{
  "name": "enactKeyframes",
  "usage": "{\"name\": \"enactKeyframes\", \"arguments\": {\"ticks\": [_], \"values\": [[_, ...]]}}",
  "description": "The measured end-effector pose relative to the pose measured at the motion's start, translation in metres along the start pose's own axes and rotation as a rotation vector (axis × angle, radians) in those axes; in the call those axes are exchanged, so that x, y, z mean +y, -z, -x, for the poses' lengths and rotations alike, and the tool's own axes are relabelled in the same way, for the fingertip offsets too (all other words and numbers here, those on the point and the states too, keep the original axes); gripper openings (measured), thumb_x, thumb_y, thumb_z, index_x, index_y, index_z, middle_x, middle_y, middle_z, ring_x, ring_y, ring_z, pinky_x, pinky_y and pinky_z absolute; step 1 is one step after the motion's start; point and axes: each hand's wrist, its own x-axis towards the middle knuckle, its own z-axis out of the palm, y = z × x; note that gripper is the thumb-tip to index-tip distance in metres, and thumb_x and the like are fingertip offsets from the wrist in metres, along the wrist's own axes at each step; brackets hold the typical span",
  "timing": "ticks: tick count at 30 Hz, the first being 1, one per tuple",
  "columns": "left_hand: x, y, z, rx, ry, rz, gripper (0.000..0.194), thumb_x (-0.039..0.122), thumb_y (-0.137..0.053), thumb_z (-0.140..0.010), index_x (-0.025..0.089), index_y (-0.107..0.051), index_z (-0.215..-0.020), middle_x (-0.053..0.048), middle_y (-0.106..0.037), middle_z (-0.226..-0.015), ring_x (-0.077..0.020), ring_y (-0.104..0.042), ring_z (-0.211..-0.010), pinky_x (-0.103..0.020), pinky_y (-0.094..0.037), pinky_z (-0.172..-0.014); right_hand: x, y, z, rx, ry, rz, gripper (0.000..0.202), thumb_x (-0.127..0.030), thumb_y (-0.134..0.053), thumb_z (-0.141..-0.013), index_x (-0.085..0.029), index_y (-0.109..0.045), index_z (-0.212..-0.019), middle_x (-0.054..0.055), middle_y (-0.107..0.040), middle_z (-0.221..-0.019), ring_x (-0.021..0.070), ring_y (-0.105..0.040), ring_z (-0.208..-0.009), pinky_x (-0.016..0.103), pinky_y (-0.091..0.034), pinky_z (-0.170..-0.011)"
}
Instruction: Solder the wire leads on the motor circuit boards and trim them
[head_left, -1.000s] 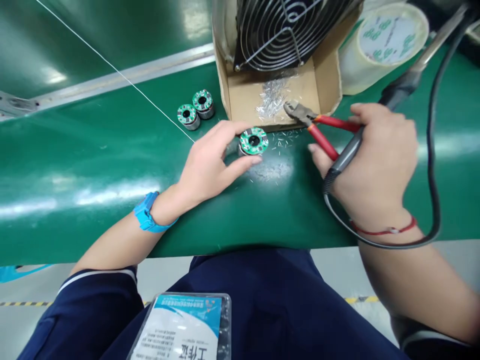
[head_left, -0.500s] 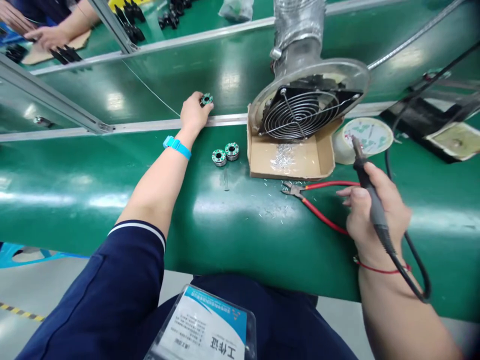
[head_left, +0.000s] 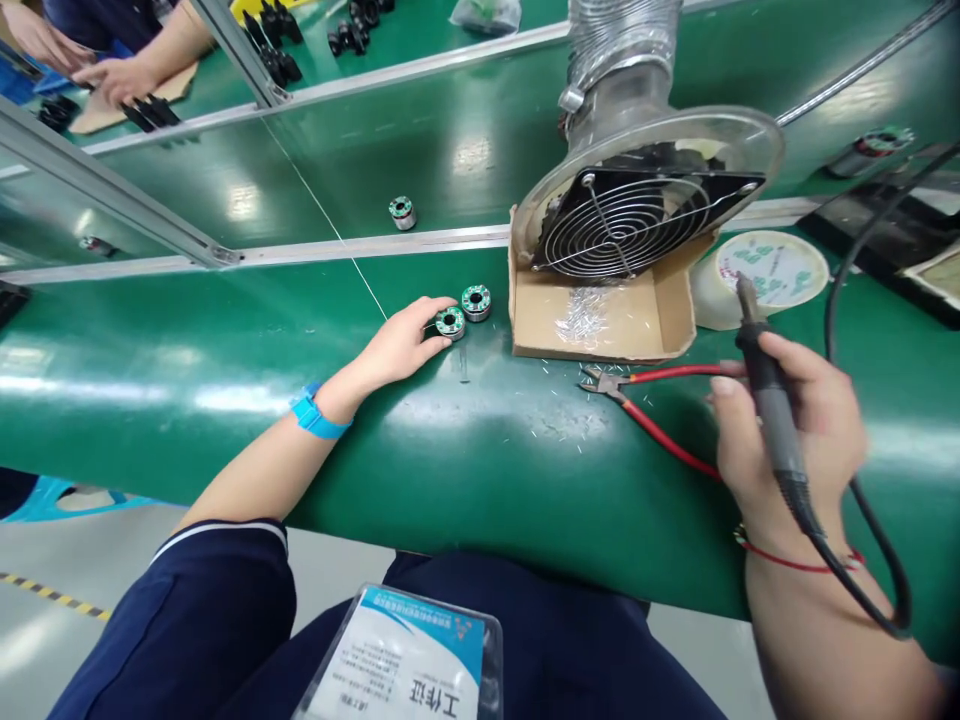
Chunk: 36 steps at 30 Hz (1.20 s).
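Note:
My left hand [head_left: 405,345] has its thumb and index finger closed around a small round part with a green ring-shaped circuit board [head_left: 450,322], standing on the green bench. A second such part [head_left: 476,302] stands right beside it, and a third part [head_left: 403,212] stands farther back beyond the metal rail. In my right hand [head_left: 802,430] is a soldering iron [head_left: 772,400], its tip pointing up and away, in front of a roll of tape [head_left: 776,270]. Below that hand lie red-handled side cutters [head_left: 611,385] with jaws apart, one handle partly hidden.
A fume extractor fan [head_left: 630,225] hangs over a cardboard box [head_left: 600,335] holding wire clippings. Loose clippings lie around the cutters. The iron's cable [head_left: 892,560] loops at right. Across the rail, a co-worker's hands [head_left: 124,75] are near black parts.
My left hand has set one round part down beyond the rail and come back to the nearer pair, closing on the left one. The soldering iron stays in my right hand.

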Motion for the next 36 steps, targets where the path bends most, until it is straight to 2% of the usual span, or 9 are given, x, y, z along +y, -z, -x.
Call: {"name": "enactKeyframes", "arguments": {"ticks": [4, 7, 9, 12, 15, 18, 23, 29, 36], "values": [[0.019, -0.017, 0.014, 0.076, -0.030, 0.059, 0.037, 0.022, -0.071, -0.082, 0.017, -0.062, -0.118, -0.002, -0.060, -0.088, -0.0124, -0.052, -0.070, -0.026, -0.043, -0.066, -0.031, 0.010, 0.002, 0.187, 0.104, -0.110, 0.041, -0.046, -0.072, -0.073, -0.034, -0.074, -0.112, 0.008, -0.075, -0.093, 0.0279, -0.072, -0.077, 0.049, -0.060, -0.069], [0.041, -0.032, 0.028, -0.027, -0.055, 0.328, 0.041, 0.026, -0.072, -0.082, 0.019, -0.056, -0.118, 0.006, -0.045, -0.067, -0.0094, -0.040, -0.056, -0.023, -0.033, -0.052, -0.066, 0.021, 0.007, -0.023, -0.024, -0.373, 0.044, -0.034, -0.069, -0.083, -0.037, -0.066, -0.127, 0.003, -0.075, -0.093, 0.0196, -0.071, -0.066, 0.037, -0.060, -0.058], [0.057, -0.041, 0.037, -0.130, -0.089, 0.486, 0.041, 0.028, -0.072, -0.083, 0.021, -0.054, -0.119, 0.006, -0.044, -0.067, -0.0090, -0.038, -0.055, -0.023, -0.032, -0.050, -0.087, 0.027, 0.007, -0.210, -0.084, -0.508, 0.047, -0.028, -0.064, -0.089, -0.036, -0.060, -0.135, 0.001, -0.075, -0.090, 0.0173, -0.072, -0.070, 0.035, -0.063, -0.063], [0.079, -0.049, 0.044, -0.238, -0.105, 0.584, 0.041, 0.031, -0.073, -0.084, 0.023, -0.057, -0.122, 0.005, -0.044, -0.067, -0.0088, -0.038, -0.056, -0.023, -0.032, -0.050, -0.108, 0.030, -0.001, -0.443, -0.065, -0.483, 0.044, -0.024, -0.065, -0.089, -0.034, -0.060, -0.132, -0.002, -0.074, -0.089, 0.0145, -0.073, -0.082, 0.033, -0.064, -0.080], [0.094, -0.051, 0.044, -0.287, -0.121, 0.593, 0.042, 0.032, -0.076, -0.083, 0.023, -0.062, -0.123, 0.006, -0.041, -0.063, -0.0072, -0.033, -0.053, -0.021, -0.028, -0.047, -0.114, 0.029, -0.010, -0.583, -0.018, -0.516, 0.048, -0.023, -0.069, -0.085, -0.032, -0.058, -0.132, -0.003, -0.070, -0.089, 0.0141, -0.070, -0.084, 0.033, -0.062, -0.085], [0.101, -0.052, 0.043, -0.278, -0.183, 0.575, 0.044, 0.031, -0.077, -0.083, 0.023, -0.065, -0.124, 0.004, -0.051, -0.075, -0.0057, -0.035, -0.054, -0.021, -0.030, -0.047, -0.113, 0.025, -0.015, -0.629, -0.002, -0.572, 0.051, -0.023, -0.067, -0.086, -0.030, -0.055, -0.134, -0.002, -0.068, -0.090, 0.0144, -0.068, -0.086, 0.034, -0.059, -0.092], [0.100, -0.053, 0.044, -0.229, -0.342, 0.471, 0.043, 0.028, -0.077, -0.084, 0.020, -0.067, -0.125, 0.003, -0.052, -0.079, -0.0056, -0.038, -0.058, -0.020, -0.034, -0.051, -0.116, 0.024, -0.014, -0.694, -0.041, -0.534, 0.049, -0.019, -0.066, -0.084, -0.028, -0.055, -0.131, -0.004, -0.068, -0.090, 0.0136, -0.068, -0.087, 0.029, -0.058, -0.084], [0.098, -0.058, 0.043, -0.147, -0.355, 0.358, 0.042, 0.030, -0.076, -0.085, 0.021, -0.067, -0.125, 0.003, -0.055, -0.079, -0.0077, -0.038, -0.059, -0.022, -0.038, -0.056, -0.120, 0.019, -0.011, -0.662, 0.011, -0.423, 0.031, -0.022, -0.057, -0.089, -0.032, -0.058, -0.119, -0.003, -0.069, -0.094, 0.0171, -0.067, -0.089, 0.039, -0.056, -0.089], [0.094, -0.063, 0.043, -0.091, -0.348, 0.376, 0.040, 0.034, -0.078, -0.084, 0.022, -0.069, -0.121, 0.005, -0.047, -0.072, -0.0064, -0.032, -0.055, -0.021, -0.034, -0.052, -0.124, 0.012, -0.005, -0.623, 0.032, -0.410, 0.019, -0.022, -0.052, -0.093, -0.028, -0.058, -0.109, -0.002, -0.065, -0.086, 0.0159, -0.063, -0.084, 0.039, -0.053, -0.089]]}}
